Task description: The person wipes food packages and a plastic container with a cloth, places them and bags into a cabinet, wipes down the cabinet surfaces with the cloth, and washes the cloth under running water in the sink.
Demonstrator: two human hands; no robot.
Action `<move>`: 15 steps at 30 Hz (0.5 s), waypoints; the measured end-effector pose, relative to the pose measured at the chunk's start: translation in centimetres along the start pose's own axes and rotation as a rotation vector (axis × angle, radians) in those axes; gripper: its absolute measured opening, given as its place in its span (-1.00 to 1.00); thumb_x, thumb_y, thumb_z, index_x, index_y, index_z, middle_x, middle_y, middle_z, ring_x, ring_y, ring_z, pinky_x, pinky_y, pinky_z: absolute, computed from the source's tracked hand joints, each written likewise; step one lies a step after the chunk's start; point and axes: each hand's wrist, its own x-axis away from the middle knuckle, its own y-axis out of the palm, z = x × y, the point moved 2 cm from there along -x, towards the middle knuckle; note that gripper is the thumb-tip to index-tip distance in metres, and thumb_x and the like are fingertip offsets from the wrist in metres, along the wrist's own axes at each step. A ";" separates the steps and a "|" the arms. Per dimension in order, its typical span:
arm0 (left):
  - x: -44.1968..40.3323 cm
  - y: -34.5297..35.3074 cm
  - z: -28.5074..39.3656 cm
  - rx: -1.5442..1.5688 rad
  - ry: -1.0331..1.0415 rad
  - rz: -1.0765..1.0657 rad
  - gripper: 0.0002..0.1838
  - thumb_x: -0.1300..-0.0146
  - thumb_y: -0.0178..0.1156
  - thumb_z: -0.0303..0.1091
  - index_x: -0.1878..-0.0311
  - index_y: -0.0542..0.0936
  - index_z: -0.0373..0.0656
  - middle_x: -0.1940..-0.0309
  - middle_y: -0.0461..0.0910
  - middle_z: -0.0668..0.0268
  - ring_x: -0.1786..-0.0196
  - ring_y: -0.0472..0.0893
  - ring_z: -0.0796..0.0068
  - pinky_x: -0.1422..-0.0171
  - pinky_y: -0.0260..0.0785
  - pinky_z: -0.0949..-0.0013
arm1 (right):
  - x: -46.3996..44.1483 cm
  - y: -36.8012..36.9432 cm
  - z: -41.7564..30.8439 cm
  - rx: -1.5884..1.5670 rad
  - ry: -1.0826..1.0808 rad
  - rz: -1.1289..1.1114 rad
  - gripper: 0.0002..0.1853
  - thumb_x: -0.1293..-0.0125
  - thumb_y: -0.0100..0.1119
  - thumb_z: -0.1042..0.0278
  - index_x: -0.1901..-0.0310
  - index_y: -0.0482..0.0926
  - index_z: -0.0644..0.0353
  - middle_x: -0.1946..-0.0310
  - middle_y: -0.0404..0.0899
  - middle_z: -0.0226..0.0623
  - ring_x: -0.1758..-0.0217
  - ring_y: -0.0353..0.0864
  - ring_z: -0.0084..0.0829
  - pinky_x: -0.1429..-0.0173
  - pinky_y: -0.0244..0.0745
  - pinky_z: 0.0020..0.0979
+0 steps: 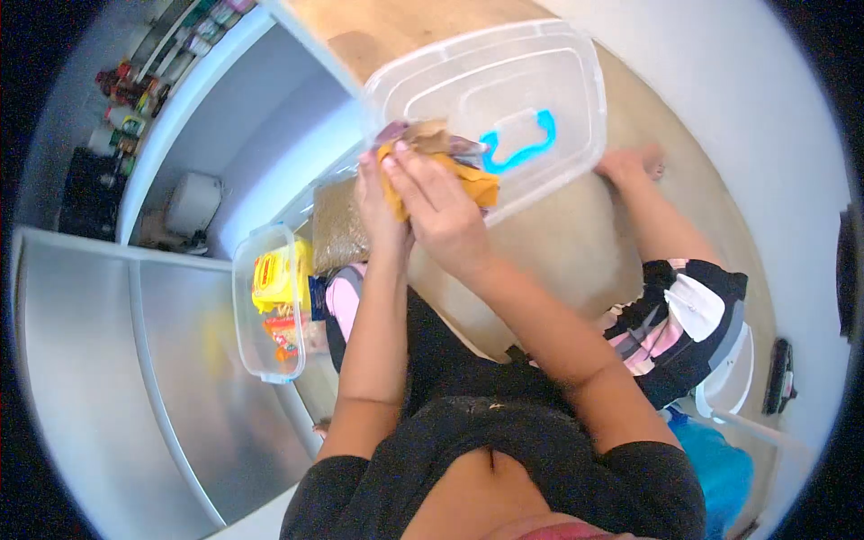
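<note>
No wording can be read; the markings on the red label (267, 269) of the yellow packet (290, 291), left of the hands (441, 214), are too blurred.

Mostly Ones and Twos

Hands: two, the left hand (382, 220) and the right hand (441, 211). They share one orange wrapper (483, 185); the crumpled pieces bunched with it cannot be counted. Clear tubs: two, one large tub (499, 90) and one small tub (243, 315). The large tub shows one blue handle (522, 158). The small tub shows one yellow pack (274, 279) and at least one red pack (281, 328). Brown packs: one brown pack (337, 225). Silver panels: two, a left panel (85, 360) and a right panel (193, 360). There is one white appliance (193, 203) and one blue cloth (715, 472). The jars (126, 121) are several, too blurred for an exact number.
</note>
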 end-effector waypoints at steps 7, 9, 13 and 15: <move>1.8 -0.1 -1.9 0.151 -0.003 -0.059 -0.47 -0.32 -0.11 0.11 0.03 0.43 -0.24 0.10 0.51 0.25 0.06 0.50 0.50 0.00 0.35 0.45 | -3.1 -2.2 0.5 -0.025 -0.108 0.067 -0.56 -0.02 0.10 0.50 -0.03 0.50 0.22 -0.09 0.45 -0.19 -0.06 0.50 -0.21 -0.11 0.43 -0.33; 2.4 -0.6 -1.7 0.095 0.017 -0.062 -0.46 -0.28 -0.07 0.15 0.10 0.45 -0.22 0.16 0.54 0.24 0.11 0.53 0.50 0.06 0.39 0.44 | -4.4 -3.2 1.0 -0.001 -0.116 0.032 -0.54 -0.02 0.09 0.51 -0.05 0.49 0.19 -0.08 0.46 -0.21 -0.10 0.48 -0.21 -0.14 0.41 -0.30; 3.4 -1.3 -0.3 0.092 -0.040 -0.208 -0.43 -0.20 -0.01 0.23 0.28 0.43 -0.22 0.41 0.60 0.17 0.34 0.59 0.45 0.24 0.44 0.42 | -4.7 -5.0 5.8 0.179 -0.166 0.071 -0.60 -0.09 0.06 0.42 -0.03 0.46 0.19 -0.03 0.48 -0.21 -0.12 0.45 -0.25 -0.19 0.33 -0.32; 3.4 -1.7 0.0 0.157 -0.033 -0.221 -0.42 -0.19 -0.01 0.23 0.30 0.42 -0.22 0.47 0.60 0.14 0.40 0.60 0.43 0.28 0.45 0.41 | -3.9 -6.5 11.0 0.213 -0.020 0.121 -0.63 -0.08 0.04 0.48 0.00 0.49 0.17 0.05 0.52 -0.19 -0.07 0.47 -0.24 -0.13 0.37 -0.30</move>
